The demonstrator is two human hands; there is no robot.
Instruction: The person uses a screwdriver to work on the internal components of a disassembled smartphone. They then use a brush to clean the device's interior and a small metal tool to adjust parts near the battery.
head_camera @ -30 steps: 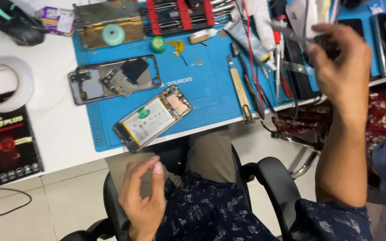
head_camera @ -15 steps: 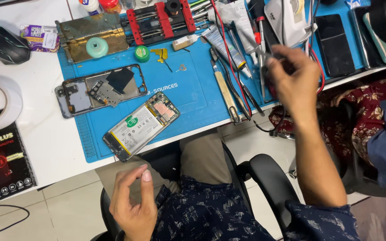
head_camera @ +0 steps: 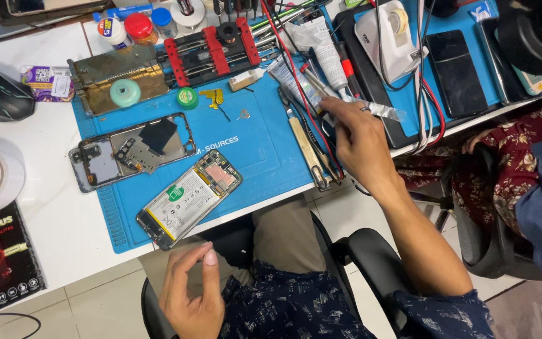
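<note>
Tech A: Since the frame half a second earlier, the right hand (head_camera: 362,141) had come down from above the far tool cluster to the right edge of the blue work mat (head_camera: 265,157). Its fingers were curled over the tools there. Whether they pinched anything, I could not tell; the palm hid the tips.

Tech B: Which tools lay under it?

Tech A: A long brass-coloured tool (head_camera: 305,150) lay just left of the hand, with red and black leads (head_camera: 312,119) running beneath the fingers. A white tube (head_camera: 327,59) lay just beyond.

Tech B: And the left hand?

Tech A: The left hand (head_camera: 189,295) had kept its place over the lap, near the viewer, fingers loosely spread and holding nothing.

Tech B: Position of the work piece?

Tech A: The opened phone (head_camera: 189,198), battery exposed, lay at the near edge of the mat, untouched and well apart from both hands. Its separated back frame (head_camera: 133,150) lay just beyond it, to the left.

Tech B: Assessment?

Tech A: The descent suggested tool selection was under way; the phone itself was not being worked.
</note>
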